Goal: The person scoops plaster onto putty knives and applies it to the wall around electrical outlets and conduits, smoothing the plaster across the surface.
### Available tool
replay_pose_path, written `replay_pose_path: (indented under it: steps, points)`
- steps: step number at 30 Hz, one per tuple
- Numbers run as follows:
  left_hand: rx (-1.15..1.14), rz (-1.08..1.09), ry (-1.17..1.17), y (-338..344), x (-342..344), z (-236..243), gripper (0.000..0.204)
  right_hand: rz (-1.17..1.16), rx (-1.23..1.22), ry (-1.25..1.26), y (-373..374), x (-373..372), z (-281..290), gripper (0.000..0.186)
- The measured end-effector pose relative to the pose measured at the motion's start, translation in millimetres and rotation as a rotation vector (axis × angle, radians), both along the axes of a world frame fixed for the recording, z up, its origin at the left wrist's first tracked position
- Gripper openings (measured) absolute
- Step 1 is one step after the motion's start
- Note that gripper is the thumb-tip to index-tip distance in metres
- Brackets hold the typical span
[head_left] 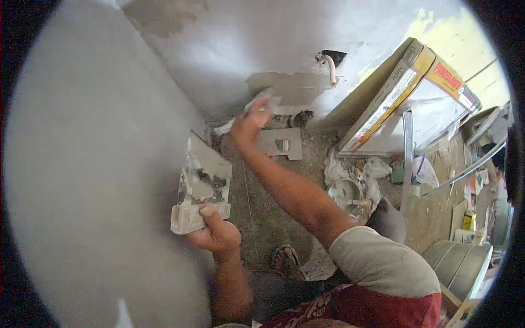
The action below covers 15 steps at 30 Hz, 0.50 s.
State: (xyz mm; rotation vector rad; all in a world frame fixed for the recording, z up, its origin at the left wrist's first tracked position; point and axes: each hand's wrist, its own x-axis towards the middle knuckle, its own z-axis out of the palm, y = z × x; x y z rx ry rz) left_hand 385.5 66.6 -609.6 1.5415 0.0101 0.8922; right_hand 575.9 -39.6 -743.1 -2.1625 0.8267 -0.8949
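My left hand (217,234) grips a wide putty scraper (203,177) by its thick, pale, plaster-crusted handle, thumb on top. Its metal blade carries smears of grey-white paste and points away from me, beside the grey left wall (104,164). Farther off, my right arm reaches to the low part of the far wall (229,49). There my right hand (256,117) is closed around a pale, flat-bladed tool (262,99), blurred by motion, so its exact kind is unclear. A darker damp patch (295,87) lies on the wall right by it.
A bent conduit (330,68) sticks out of a wall hole. Large flat cartons (394,98) lean at the right, with a metal strip (407,158) in front. On the dirty floor are a plate with a cutout (293,150), a small pan (344,191), plastic bags (376,174) and a drum (456,262).
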Motion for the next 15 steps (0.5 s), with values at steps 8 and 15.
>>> replay_pose_path:
  steps: [8, 15]
  points:
    - [-0.061, 0.015, 0.015, 8, -3, 2, 0.053, -0.066, 0.749, -0.183, -94, -59, -43, 0.04]
    - [0.033, 0.04, -0.002, 9, 4, 11, 0.023, 0.206, 1.527, -0.547, -139, -55, 60, 0.029]
